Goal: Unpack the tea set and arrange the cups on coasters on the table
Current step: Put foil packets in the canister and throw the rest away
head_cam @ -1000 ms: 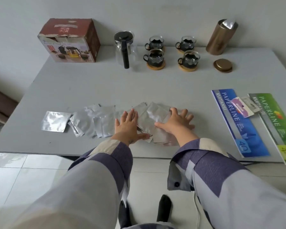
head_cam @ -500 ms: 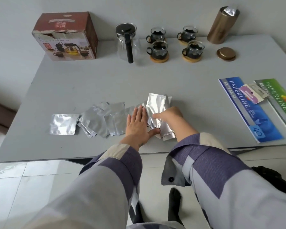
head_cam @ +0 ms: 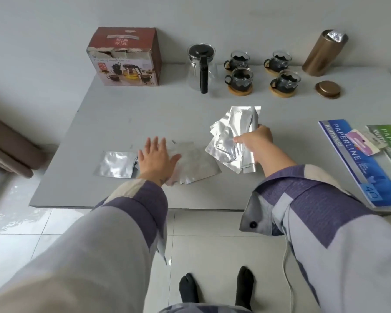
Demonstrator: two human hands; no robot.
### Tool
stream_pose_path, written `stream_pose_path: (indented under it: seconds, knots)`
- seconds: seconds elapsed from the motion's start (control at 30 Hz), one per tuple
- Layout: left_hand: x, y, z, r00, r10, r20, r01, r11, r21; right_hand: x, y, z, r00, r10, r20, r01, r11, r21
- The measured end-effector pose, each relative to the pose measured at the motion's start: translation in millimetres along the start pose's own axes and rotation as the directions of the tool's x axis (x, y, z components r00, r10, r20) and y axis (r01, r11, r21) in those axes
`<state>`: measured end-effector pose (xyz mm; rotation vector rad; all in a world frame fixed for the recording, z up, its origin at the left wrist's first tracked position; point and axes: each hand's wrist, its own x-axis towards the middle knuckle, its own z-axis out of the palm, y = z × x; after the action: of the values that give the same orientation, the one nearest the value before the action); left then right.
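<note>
Several glass cups (head_cam: 242, 79) with dark contents stand on round wooden coasters (head_cam: 240, 90) at the back of the grey table (head_cam: 127, 123), beside a glass teapot (head_cam: 201, 67) with a black lid and handle. My right hand (head_cam: 254, 139) is shut on a fanned bundle of silver foil pouches (head_cam: 233, 136), lifted above the table. My left hand (head_cam: 156, 157) lies flat, fingers spread, on more foil pouches (head_cam: 190, 166) lying on the table. One single pouch (head_cam: 115, 164) lies further left.
The red tea set box (head_cam: 125, 57) stands at the back left. A gold canister (head_cam: 323, 53) with a foil bag inside stands at the back right, its lid (head_cam: 327, 89) beside it. Blue and green paper pads (head_cam: 357, 159) lie along the right edge.
My right hand has gathered a bundle of pouches and lifted it up to the right. My left hand slid left across the pouches still on the table.
</note>
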<state>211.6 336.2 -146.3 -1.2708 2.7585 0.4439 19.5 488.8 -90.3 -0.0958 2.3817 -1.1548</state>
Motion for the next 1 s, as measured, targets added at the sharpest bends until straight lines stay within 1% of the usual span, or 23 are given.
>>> stream_pose_path:
  seconds: [0.07,0.13,0.23,0.3,0.37,0.43,0.5,0.63,0.73,0.8,0.87,0.9,0.97,1.0]
  knots:
    - [-1.5,-24.8,-11.4,0.994,-0.082,0.068,0.078,0.995,0.065,-2.4,-15.6,0.0,0.999,-0.01,0.038,0.009,0.999,0.045]
    - [-4.7,-44.5,-18.9,0.985,-0.142,0.1,0.133,0.987,0.096,-8.5,-25.7,6.8,0.994,-0.004,0.112,-0.004,0.998,0.066]
    - [-10.0,-67.3,-23.5,0.954,-0.283,0.098,0.281,0.959,0.026,-21.8,-24.8,32.1,0.97,0.028,0.243,-0.047,0.996,0.073]
    - [-12.8,-79.1,-24.7,0.924,-0.372,0.088,0.374,0.927,-0.007,-27.4,-12.2,52.7,0.963,0.044,0.265,-0.042,0.999,-0.013]
    - [-13.1,-87.4,-24.4,0.911,-0.406,0.074,0.408,0.913,-0.014,-32.1,3.2,69.1,0.968,0.06,0.242,-0.027,0.99,-0.138]
    - [-11.9,-89.7,-23.7,0.91,-0.412,0.055,0.413,0.911,-0.012,-36.0,15.5,80.8,0.974,0.072,0.213,-0.023,0.975,-0.223]
    - [-10.1,-85.3,-22.7,0.919,-0.393,0.034,0.393,0.919,-0.01,-38.0,21.4,87.7,0.978,0.069,0.195,-0.019,0.968,-0.25]
    - [-3.4,-62.2,-18.4,0.959,-0.282,0.023,0.283,0.953,-0.106,-34.2,21.8,90.7,0.978,0.055,0.199,-0.003,0.967,-0.253]
    - [3.9,-41.4,-15.7,0.961,-0.271,0.058,0.277,0.935,-0.221,-31.9,23.7,89.4,0.976,0.064,0.209,-0.013,0.971,-0.237]
    - [8.1,-30.9,-15.1,0.956,-0.279,0.09,0.292,0.925,-0.244,-30.5,26.0,88.2,0.973,0.072,0.218,-0.022,0.975,-0.222]
    - [10.1,-24.8,-14.3,0.953,-0.272,0.135,0.297,0.928,-0.225,-29.5,28.2,86.7,0.971,0.08,0.226,-0.034,0.98,-0.197]
    - [9.6,-22.3,-13.1,0.953,-0.262,0.151,0.287,0.939,-0.187,-28.7,29.9,85.6,0.968,0.083,0.238,-0.042,0.984,-0.173]
    - [8.0,-18.4,-9.0,0.957,-0.249,0.15,0.266,0.958,-0.109,-27.6,33.3,82.4,0.957,0.093,0.274,-0.063,0.991,-0.116]
    - [7.4,-16.7,-7.5,0.959,-0.249,0.134,0.263,0.959,-0.105,-27.1,34.5,80.2,0.952,0.096,0.291,-0.072,0.993,-0.092]
